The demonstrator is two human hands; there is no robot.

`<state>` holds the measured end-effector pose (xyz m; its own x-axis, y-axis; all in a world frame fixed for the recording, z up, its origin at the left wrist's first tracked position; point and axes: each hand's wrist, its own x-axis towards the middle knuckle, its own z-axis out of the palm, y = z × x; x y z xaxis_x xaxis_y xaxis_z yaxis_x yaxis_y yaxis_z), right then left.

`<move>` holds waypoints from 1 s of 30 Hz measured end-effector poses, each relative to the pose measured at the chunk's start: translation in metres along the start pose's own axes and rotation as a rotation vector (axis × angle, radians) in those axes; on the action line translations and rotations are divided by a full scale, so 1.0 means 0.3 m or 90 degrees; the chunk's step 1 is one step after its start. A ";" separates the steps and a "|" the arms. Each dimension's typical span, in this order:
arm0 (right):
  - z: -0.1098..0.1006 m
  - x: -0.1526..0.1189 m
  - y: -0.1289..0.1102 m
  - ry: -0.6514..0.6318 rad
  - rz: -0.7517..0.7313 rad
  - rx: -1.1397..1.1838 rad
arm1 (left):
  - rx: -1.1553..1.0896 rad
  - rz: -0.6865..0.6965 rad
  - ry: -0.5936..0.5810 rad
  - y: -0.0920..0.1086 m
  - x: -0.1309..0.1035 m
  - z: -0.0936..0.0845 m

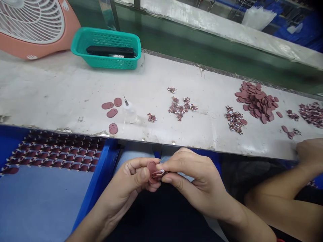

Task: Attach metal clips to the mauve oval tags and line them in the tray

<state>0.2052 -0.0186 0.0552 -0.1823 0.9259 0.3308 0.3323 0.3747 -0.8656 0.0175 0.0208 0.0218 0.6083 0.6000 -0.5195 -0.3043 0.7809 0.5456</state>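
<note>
In front of my lap, my left hand pinches a flat maroon oval base between thumb and fingers. My right hand has thumb and forefinger closed on a small maroon-and-white figurine, which touches the base's face; fingertips partly cover it. On the bench edge beyond my hands lie several loose oval bases, some showing small holes. Beside them stands a translucent bottle with a thin dark needle tip. One single figurine and a loose cluster of figurines lie farther right.
At left, a blue tray holds rows of maroon pieces. A green basket with dark items and a pink fan stand behind. Rightward are a heap of bases, more figurines and another person's arm.
</note>
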 end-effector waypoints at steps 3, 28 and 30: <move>-0.002 0.003 -0.003 -0.014 -0.010 -0.014 | -0.001 -0.007 0.005 -0.003 0.003 -0.010; 0.008 -0.028 -0.014 -0.015 -0.024 -0.024 | -0.031 -0.063 -0.002 -0.024 -0.005 0.006; 0.011 -0.030 -0.007 -0.016 -0.016 -0.034 | -0.037 -0.070 0.018 -0.027 -0.003 0.006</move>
<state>0.2030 -0.0280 0.0527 -0.2137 0.9151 0.3421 0.3763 0.4002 -0.8356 0.0207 0.0137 0.0191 0.6193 0.5145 -0.5930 -0.2799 0.8504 0.4455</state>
